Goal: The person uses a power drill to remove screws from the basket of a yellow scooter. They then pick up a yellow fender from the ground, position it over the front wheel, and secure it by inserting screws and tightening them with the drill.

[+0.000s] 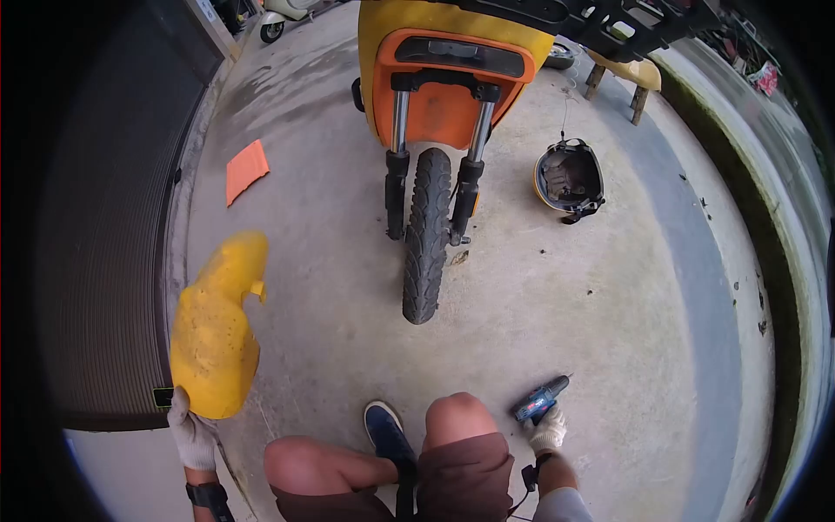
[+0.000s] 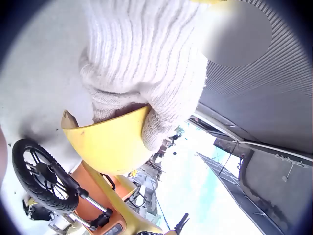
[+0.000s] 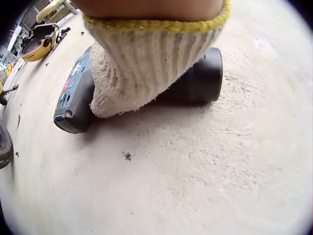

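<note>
In a white knit glove, my left hand (image 1: 190, 435) pinches the lower end of a yellow front fender (image 1: 211, 348), thumb on one face and fingers on the other. The left wrist view shows the thumb (image 2: 157, 129) over the curved rim of the fender (image 2: 108, 142). My right hand (image 1: 550, 430), gloved too, has its fingers round the handle of a blue and black cordless drill (image 1: 537, 400). On its side close to the concrete, the drill (image 3: 73, 95) shows its battery end (image 3: 208, 76) beyond the glove; the fingertips are hidden.
Ahead stands a yellow and orange scooter (image 1: 457, 52) with its bare front tyre (image 1: 426, 235). An upturned yellow helmet (image 1: 570, 178) with a glove inside lies to its right. An orange piece (image 1: 247, 171) lies at left, beside a ribbed shutter door (image 1: 104, 304). A kerb (image 1: 774, 217) borders the right.
</note>
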{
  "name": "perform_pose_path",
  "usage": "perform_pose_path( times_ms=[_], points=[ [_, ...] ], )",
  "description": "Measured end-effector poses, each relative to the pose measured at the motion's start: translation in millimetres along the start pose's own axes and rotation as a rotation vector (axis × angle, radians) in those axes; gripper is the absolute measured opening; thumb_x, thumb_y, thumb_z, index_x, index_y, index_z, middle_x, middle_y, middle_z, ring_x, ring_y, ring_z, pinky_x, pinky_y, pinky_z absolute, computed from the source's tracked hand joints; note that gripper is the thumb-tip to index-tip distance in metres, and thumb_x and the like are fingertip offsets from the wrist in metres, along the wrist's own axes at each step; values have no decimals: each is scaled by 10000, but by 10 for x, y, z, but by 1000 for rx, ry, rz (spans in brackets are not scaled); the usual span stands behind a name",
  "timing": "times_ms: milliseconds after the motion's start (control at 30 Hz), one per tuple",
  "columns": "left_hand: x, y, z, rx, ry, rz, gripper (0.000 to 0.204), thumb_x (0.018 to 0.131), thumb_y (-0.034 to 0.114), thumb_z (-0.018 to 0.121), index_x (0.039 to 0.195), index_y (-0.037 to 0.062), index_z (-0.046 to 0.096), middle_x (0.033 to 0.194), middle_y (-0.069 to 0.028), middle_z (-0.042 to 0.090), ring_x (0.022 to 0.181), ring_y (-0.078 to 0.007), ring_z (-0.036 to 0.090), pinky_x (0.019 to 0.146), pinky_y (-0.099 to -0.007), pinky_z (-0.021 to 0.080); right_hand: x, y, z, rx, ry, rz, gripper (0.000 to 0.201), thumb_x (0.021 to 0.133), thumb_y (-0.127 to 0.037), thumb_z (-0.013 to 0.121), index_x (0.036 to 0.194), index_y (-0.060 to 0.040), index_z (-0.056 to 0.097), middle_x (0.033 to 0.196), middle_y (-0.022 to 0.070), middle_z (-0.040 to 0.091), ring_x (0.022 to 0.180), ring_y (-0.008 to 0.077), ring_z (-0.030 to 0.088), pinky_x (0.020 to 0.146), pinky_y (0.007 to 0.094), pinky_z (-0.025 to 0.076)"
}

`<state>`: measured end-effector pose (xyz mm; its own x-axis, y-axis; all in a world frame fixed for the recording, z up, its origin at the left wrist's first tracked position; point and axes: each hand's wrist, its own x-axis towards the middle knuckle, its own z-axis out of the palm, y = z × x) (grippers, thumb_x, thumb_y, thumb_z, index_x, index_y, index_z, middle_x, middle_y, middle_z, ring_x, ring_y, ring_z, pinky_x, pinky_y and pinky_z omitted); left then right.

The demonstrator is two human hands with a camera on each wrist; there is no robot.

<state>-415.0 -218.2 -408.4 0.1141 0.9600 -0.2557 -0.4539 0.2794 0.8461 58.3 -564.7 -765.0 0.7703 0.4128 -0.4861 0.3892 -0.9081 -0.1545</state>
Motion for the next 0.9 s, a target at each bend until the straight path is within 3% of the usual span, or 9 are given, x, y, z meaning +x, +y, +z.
perform_pose_path(
  times_ms=[100, 167, 233, 300, 367, 533, 700, 767, 900],
  points=[
    [-19, -79, 934, -7, -61, -7, 590, 923, 192, 661, 1417, -13, 411, 1435, -168, 486, 1312, -289, 492, 1104, -459, 417, -19, -40, -43, 41, 12, 25, 1026, 653, -443, 795, 1441, 8, 317, 1295, 209, 518, 1189, 373, 522, 1000, 444, 441],
    [-98, -398, 1535, -71, -257, -39, 551, 938, 176, 634, 1409, -14, 421, 1423, -173, 499, 1307, -295, 498, 1105, -467, 418, -34, -23, -151, 134, -30, -15, 960, 668, -434, 764, 1416, 1, 348, 1241, 213, 554, 1136, 389, 554, 973, 456, 459],
    [-76, -802, 1687, -245, -182, -139, 430, 1003, 179, 512, 1378, -23, 455, 1423, -168, 501, 1308, -318, 493, 1112, -488, 400, 21, 79, -140, 116, -80, -67, 962, 664, -427, 753, 1420, -1, 337, 1260, 210, 542, 1156, 385, 540, 992, 448, 447],
    [-95, -1052, 2035, -348, -250, -232, 433, 1009, 194, 499, 1382, -21, 450, 1426, -171, 498, 1308, -314, 494, 1120, -483, 395, 59, 86, -131, 46, -86, -66, 987, 654, -421, 748, 1435, -1, 315, 1284, 205, 527, 1183, 372, 522, 1020, 438, 427],
    [-7, -1258, 2344, -365, -292, -234, 423, 1014, 192, 490, 1378, -19, 453, 1423, -169, 501, 1306, -306, 497, 1116, -471, 406, 54, 133, -27, 62, 51, -107, 906, 655, -453, 724, 1367, 8, 403, 1209, 214, 576, 1126, 382, 564, 977, 446, 453],
    [303, -1598, 2925, -416, -326, -133, 356, 1028, 158, 449, 1340, -11, 480, 1403, -157, 524, 1290, -278, 518, 1078, -415, 458, 29, 128, -134, 138, 29, -130, 938, 648, -443, 721, 1392, 19, 385, 1217, 220, 576, 1110, 384, 573, 973, 454, 453],
    [889, -1802, 3054, -444, -477, -165, 357, 1032, 182, 451, 1324, -20, 489, 1395, -143, 532, 1286, -267, 518, 1096, -411, 435, 54, 180, -54, 182, -27, -105, 1021, 629, -436, 743, 1449, 1, 319, 1250, 202, 561, 1152, 362, 548, 983, 443, 448],
    [1059, -1836, 3171, -314, -300, -126, 361, 1031, 185, 456, 1323, -25, 488, 1405, -146, 521, 1296, -263, 506, 1117, -421, 409, 26, 145, -131, 208, -70, -72, 1032, 624, -435, 746, 1454, -1, 311, 1253, 201, 560, 1155, 363, 546, 985, 444, 446],
    [1012, -1750, 3298, -246, -288, -143, 359, 1026, 178, 471, 1321, -26, 487, 1407, -149, 518, 1293, -259, 509, 1123, -415, 400, 48, 236, 14, 241, -54, -89, 1063, 613, -429, 756, 1464, 4, 289, 1261, 197, 552, 1146, 360, 542, 986, 451, 436]
  ],
)
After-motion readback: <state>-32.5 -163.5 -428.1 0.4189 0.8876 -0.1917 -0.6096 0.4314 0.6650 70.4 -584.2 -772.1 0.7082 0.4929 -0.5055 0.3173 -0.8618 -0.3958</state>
